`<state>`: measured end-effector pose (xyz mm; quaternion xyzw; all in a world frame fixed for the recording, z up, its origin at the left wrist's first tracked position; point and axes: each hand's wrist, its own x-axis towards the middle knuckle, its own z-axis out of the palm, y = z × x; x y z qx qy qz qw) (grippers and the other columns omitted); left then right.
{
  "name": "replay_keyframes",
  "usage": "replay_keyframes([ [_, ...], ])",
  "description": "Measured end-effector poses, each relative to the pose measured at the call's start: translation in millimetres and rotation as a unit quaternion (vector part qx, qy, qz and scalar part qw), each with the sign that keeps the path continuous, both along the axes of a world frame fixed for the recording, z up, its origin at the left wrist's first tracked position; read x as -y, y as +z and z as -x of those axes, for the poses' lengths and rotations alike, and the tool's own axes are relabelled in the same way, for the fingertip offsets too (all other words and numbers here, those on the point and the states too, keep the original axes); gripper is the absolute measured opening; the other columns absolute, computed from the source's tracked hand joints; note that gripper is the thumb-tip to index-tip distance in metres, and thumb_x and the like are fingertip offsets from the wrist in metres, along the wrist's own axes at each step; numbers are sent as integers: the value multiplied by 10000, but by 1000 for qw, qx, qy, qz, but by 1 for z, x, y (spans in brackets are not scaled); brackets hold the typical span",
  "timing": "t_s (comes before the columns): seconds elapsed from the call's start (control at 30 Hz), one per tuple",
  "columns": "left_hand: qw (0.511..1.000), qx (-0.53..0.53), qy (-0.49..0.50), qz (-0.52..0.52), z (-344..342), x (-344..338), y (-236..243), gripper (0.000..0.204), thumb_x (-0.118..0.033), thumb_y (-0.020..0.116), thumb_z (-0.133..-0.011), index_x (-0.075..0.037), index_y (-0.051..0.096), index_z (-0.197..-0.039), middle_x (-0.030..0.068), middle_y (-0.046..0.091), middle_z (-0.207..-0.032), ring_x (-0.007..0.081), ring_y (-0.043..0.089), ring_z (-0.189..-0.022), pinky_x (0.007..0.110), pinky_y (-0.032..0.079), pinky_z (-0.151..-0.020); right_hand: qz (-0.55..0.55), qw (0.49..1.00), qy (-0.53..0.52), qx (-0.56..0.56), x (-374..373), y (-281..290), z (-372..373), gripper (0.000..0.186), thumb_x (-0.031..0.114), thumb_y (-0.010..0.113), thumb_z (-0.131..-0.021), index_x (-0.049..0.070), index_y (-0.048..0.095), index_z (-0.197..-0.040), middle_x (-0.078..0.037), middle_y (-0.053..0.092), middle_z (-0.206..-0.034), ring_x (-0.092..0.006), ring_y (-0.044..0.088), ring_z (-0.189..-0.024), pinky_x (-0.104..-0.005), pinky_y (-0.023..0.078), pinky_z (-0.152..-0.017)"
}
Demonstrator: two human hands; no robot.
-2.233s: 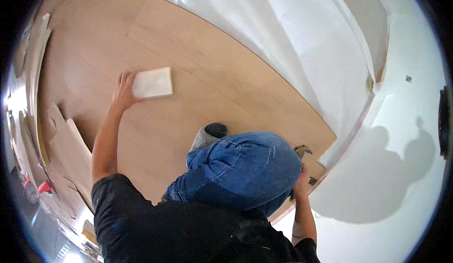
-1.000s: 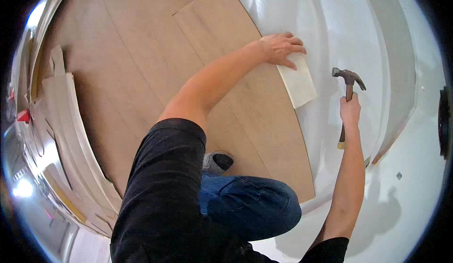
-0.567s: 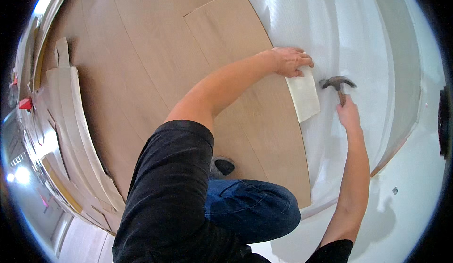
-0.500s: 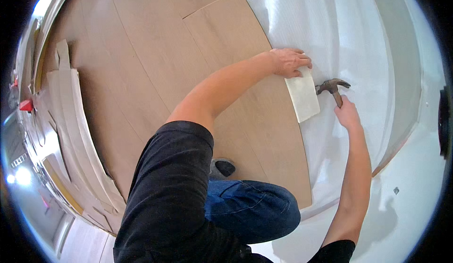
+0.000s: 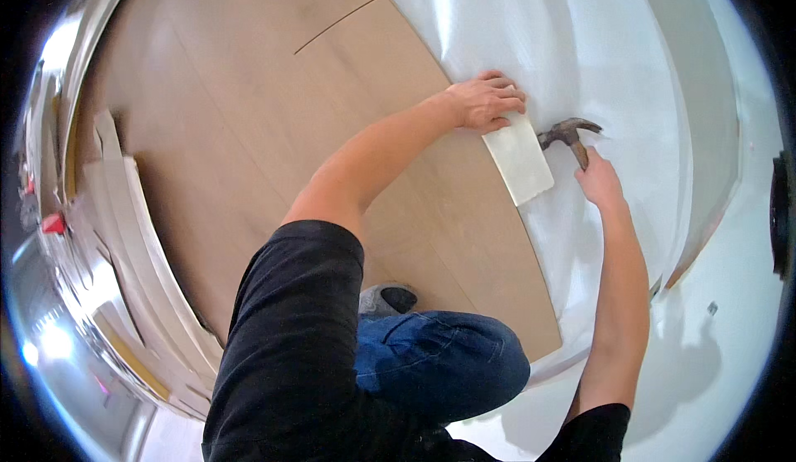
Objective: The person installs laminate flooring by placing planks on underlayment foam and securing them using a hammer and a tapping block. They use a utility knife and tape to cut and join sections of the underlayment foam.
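Observation:
A pale cream rectangular block (image 5: 520, 164) lies along the outer edge of the wood-look floor planks (image 5: 414, 180). My left hand (image 5: 489, 104) is closed over the far end of this block, thumb on the near side and fingers over the top. In my right hand (image 5: 599, 178) is a claw hammer (image 5: 570, 133), gripped by its handle. Its striking face is at the block's right side, touching or very nearly so; the claw points away to the right. Part of the block is hidden under my left fingers.
White underlay sheeting (image 5: 613, 72) spreads right of the planks, up to the pale wall (image 5: 713, 313). A short dark joint line (image 5: 340, 23) crosses the planks at the far side. Plank offcuts or cardboard strips (image 5: 141, 230) are stacked at left. My bent knee (image 5: 448, 362) rests near.
The view has turned slightly, so the block, both hands and the hammer appear a little farther left and higher. The left hand keeps its hold, and the hammer head stays beside the block.

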<state>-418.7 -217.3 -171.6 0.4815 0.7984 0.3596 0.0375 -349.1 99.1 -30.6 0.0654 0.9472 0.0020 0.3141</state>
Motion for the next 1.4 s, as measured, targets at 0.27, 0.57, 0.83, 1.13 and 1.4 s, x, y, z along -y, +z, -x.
replay_keyframes([
  [0.27, 985, -86, 9, 148, -13, -18, -5, 547, -406, 619, -1005, -159, 509, -1480, 100, 426, -1594, 343, 367, -1484, 517, 289, -1229, -7, 992, -83, -91, -53, 54, -104, 303, 218, 641, -916, 49, 577, -1159, -207, 712, -951, -407, 693, -932, -525, 531, -805],
  [0.57, 979, 7, -75, 190, -220, -207, 30, 638, -488, 619, -997, -196, 455, -1540, 81, 341, -1643, 340, 247, -1540, 510, 213, -1278, -147, 975, -136, -97, -184, 70, -185, 278, 178, 574, -927, 69, 629, -1176, -233, 729, -980, -414, 711, -931, -540, 559, -811],
  [0.83, 984, -1, -93, 150, -254, -226, 23, 681, -520, 724, -909, -205, 532, -1482, 52, 376, -1624, 339, 302, -1511, 520, 256, -1253, -74, 996, -18, 40, -221, 15, -251, 262, 144, 578, -869, 40, 668, -1092, -243, 734, -981, -432, 710, -931, -543, 563, -807],
  [1.13, 995, 9, -86, 57, -250, -227, 17, 521, -400, 728, -907, -156, 626, -1356, 92, 477, -1555, 347, 382, -1469, 514, 303, -1207, 24, 967, -252, -34, -161, 1, -333, 372, 227, 616, -929, 45, 589, -1252, -240, 714, -956, -415, 698, -917, -526, 542, -803],
  [1.4, 994, 45, -25, 94, -215, -203, 2, 531, -349, 669, -967, -130, 547, -1435, 129, 420, -1609, 359, 331, -1512, 546, 235, -1242, 242, 922, -289, 91, 38, -46, -509, 322, 370, 700, -902, 93, 616, -1042, -192, 687, -931, -424, 678, -916, -535, 532, -776],
])
